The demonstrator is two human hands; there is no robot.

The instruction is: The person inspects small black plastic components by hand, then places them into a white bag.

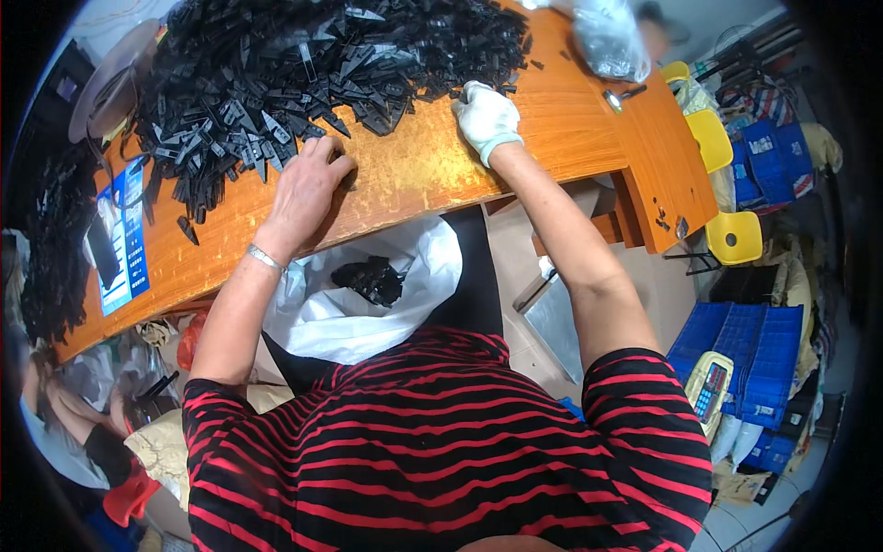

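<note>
A large heap of small black pointed plastic pieces (pixel 303 74) covers the far part of the brown wooden table (pixel 570 120). My bare left hand (pixel 306 189) rests at the near edge of the heap with its fingers curled down. Whatever lies under those fingertips is hidden. At the heap's right edge, my right hand (pixel 487 120), in a white glove, is closed against the tabletop. Its palm side and anything in it cannot be seen. Below the table edge, in front of my body, an open white plastic sack (pixel 418 271) holds some black pieces (pixel 370 279).
A blue and white printed sheet (pixel 124 241) lies on the table's left. A clear plastic bag (pixel 611 41) sits at the far right. Yellow stools (pixel 734 237), folded blue stacks (pixel 736 354) and a scale (pixel 708 391) stand to the right. At lower left, another person's legs (pixel 83 409) show.
</note>
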